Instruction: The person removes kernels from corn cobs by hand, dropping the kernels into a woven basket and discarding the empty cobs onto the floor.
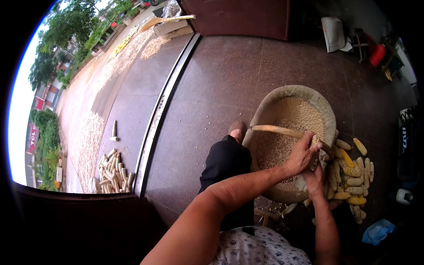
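Note:
A woven basket [299, 89] stands on the floor before me, its rim wrapped in cloth. Loose corn kernels [276, 145] cover its bottom. A curved wooden handle [276, 129] crosses over the opening. Above the basket's right side, my left hand [299, 156] grips a corn cob [316, 139] from above, close against the handle. My right hand [313, 180] holds the lower part of the same cob, just below the left. My fingers cover much of it. Unshelled corn ears [354, 181] lie heaped against the basket's right side.
Stripped cobs [114, 172] form a pile beyond the metal door track [162, 106]. Corn kernels [89, 149] are spread over the ground outside. A broom [162, 21] lies across a box near the dark red door [238, 16]. A blue bag [378, 232] sits at lower right.

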Action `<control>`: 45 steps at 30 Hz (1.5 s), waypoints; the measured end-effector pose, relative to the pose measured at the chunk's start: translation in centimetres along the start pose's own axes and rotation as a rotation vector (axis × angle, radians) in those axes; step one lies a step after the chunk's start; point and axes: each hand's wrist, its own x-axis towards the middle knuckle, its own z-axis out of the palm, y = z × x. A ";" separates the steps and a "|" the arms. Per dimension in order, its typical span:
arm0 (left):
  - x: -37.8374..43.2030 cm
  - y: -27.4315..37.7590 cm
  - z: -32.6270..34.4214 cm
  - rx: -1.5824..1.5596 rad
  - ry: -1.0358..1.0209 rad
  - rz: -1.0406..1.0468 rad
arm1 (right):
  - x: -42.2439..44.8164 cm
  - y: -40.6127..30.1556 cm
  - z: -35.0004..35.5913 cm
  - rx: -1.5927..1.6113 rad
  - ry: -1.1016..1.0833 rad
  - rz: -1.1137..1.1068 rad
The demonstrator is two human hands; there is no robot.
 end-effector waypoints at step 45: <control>0.8 2.0 -2.5 -0.729 0.014 -0.351 | 0.5 -0.9 -0.7 -0.220 0.019 -0.118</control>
